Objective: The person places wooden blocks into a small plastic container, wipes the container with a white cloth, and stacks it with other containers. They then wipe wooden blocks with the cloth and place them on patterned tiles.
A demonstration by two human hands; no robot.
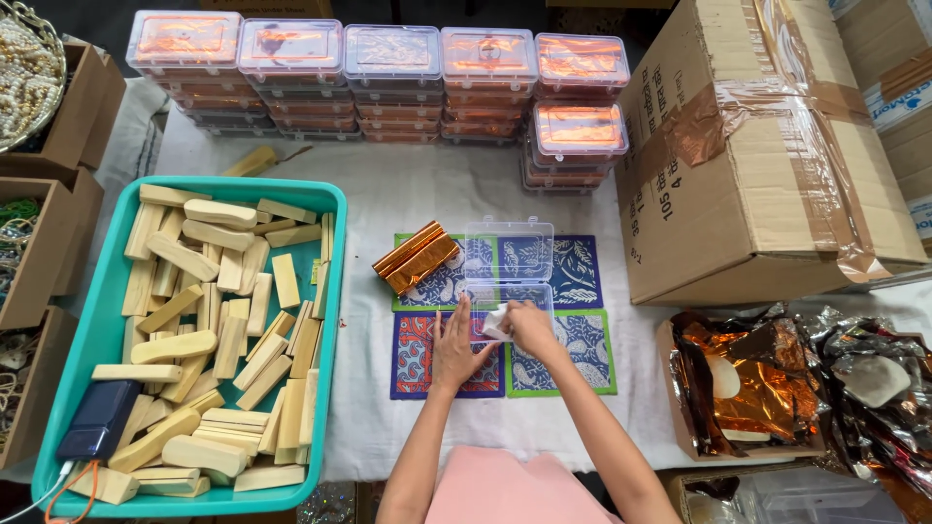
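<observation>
small craft packing workshop, teal tray (330, 199) of wooden blocks (209, 330), stacked plastic boxes (388, 82) (foil-wrapped contents), taped cardboard carton (767, 146)

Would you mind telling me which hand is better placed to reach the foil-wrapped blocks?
Left hand, probably: the foil-wrapped blocks lie up-left on its side, while the right hand holds a small white piece.

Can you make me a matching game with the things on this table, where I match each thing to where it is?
Things:
1. pale wooden blocks
2. clear plastic hinged box
3. shiny orange foil-wrapped bars
4. big brown cardboard carton

Places:
A. at the right edge of the table, taped shut
B. heaped in the teal plastic tray on the left
C. open on the patterned cloth squares, just above the hands
D. lying left of the open box on the patterned squares

Pairs: 1-B, 2-C, 3-D, 4-A
</observation>
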